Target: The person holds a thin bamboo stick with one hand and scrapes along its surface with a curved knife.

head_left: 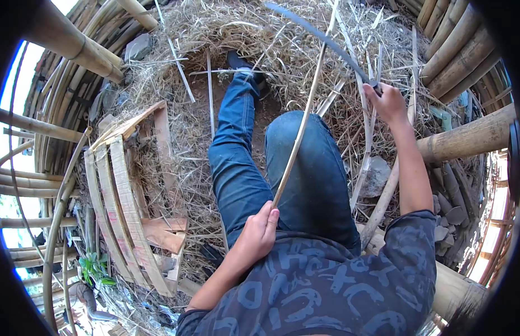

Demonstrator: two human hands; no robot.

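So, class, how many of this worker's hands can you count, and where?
2: the left hand near the lap, holding a thin pale stick; the right hand at upper right, gripping a curved-bladed tool. Neither is hidden.

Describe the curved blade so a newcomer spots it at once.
Start at the big denim-covered right knee, then look up and right to the right hand. From that fist a long, curved blade sweeps up and left, crossing the pale strip held in the left hand. Its dark blue-grey colour sets it apart from the straw-coloured shavings around it.
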